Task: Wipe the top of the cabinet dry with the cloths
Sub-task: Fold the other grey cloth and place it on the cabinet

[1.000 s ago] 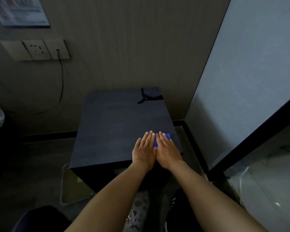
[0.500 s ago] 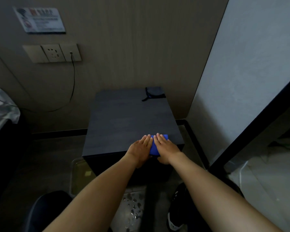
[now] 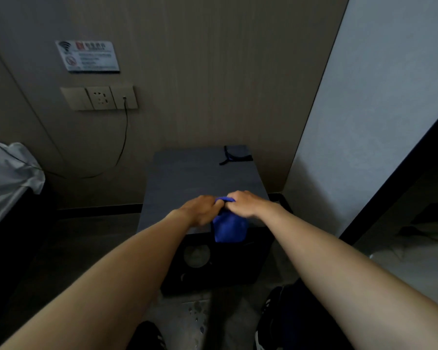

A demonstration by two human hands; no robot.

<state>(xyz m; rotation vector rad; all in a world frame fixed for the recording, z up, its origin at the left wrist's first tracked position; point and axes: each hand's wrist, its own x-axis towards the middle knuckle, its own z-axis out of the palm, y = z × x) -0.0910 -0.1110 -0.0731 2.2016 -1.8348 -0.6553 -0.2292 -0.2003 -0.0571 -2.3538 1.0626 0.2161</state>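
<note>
step: crumpled blue cloth gripped by left hand and right hand at dark grey cabinet top front edge | advice: cloth is best respread flat before wiping

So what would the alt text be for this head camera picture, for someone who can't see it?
Two bare hands, left hand and right hand, grip a bunched blue cloth at the near edge of a dark cabinet. A black cord lies at its far right corner.

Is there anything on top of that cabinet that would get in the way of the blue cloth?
Mostly no. Both hands, left hand and right hand, hold the blue cloth at the near edge. Only a black strap lies at the cabinet top's far right corner.
</note>
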